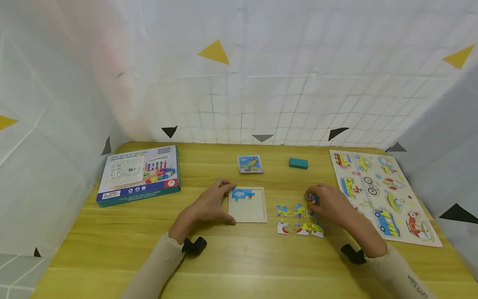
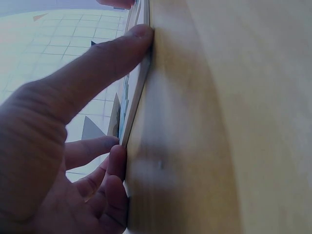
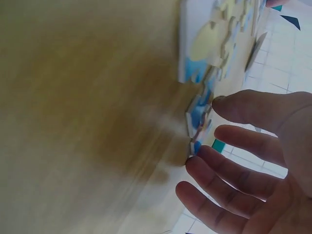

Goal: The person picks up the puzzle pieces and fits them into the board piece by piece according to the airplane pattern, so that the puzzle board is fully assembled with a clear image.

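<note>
My left hand (image 1: 213, 203) grips the left side of a square wooden puzzle tray (image 1: 246, 214), thumb at its near edge and fingers at the far left corner. Joined blue sky pieces (image 1: 242, 194) fill the tray's upper left part. In the left wrist view the thumb (image 2: 112, 56) presses the tray's edge. My right hand (image 1: 328, 203) is over the right end of the loose pieces, fingertips at a red-and-blue puzzle piece (image 1: 312, 199). The right wrist view shows its fingers (image 3: 243, 175) spread and loosely bent beside the pieces, partly hiding them.
Several loose jigsaw pieces (image 1: 300, 210) lie in rows right of the tray. Behind are an airplane picture card (image 1: 250, 164) and a teal block (image 1: 298, 163). A beaded-toy box (image 1: 140, 174) lies at left, a vehicle peg board (image 1: 384, 195) at right. White sheets (image 1: 261, 104) enclose the table.
</note>
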{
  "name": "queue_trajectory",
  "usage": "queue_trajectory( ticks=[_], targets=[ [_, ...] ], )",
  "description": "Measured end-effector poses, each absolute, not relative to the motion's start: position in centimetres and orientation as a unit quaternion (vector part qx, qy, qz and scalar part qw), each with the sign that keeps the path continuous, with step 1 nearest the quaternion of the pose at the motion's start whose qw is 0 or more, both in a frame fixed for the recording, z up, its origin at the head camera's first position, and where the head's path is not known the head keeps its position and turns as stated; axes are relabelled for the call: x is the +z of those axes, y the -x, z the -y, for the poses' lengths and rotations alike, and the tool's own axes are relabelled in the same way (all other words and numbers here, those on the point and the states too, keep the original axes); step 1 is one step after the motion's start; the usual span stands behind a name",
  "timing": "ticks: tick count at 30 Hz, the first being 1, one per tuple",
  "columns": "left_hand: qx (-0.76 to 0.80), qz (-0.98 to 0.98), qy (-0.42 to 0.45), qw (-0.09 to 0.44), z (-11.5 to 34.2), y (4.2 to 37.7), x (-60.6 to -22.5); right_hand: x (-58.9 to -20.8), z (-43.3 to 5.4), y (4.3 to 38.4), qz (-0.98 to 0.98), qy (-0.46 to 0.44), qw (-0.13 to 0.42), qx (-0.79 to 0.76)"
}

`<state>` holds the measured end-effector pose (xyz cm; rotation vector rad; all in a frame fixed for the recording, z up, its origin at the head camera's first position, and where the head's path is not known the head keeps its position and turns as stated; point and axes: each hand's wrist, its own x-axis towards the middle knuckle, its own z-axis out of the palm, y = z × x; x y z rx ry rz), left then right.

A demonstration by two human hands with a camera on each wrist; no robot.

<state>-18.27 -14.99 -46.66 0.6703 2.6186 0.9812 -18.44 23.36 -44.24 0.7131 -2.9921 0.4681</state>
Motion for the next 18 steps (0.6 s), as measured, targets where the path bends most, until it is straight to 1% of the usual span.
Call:
queue_trajectory(
  ticks=[13, 18],
  targets=[
    [0.340, -0.902, -0.230, 0.133, 15.04, 18.28, -46.48, -44.39, -23.60, 19.43, 0.960, -0.227, 0.005, 0.165],
    [0.338, -0.902, -0.232, 0.133, 15.08, 18.25, -46.44, -44.17, -23.69, 19.51, 0.958, -0.238, -0.001, 0.160]
  ],
)
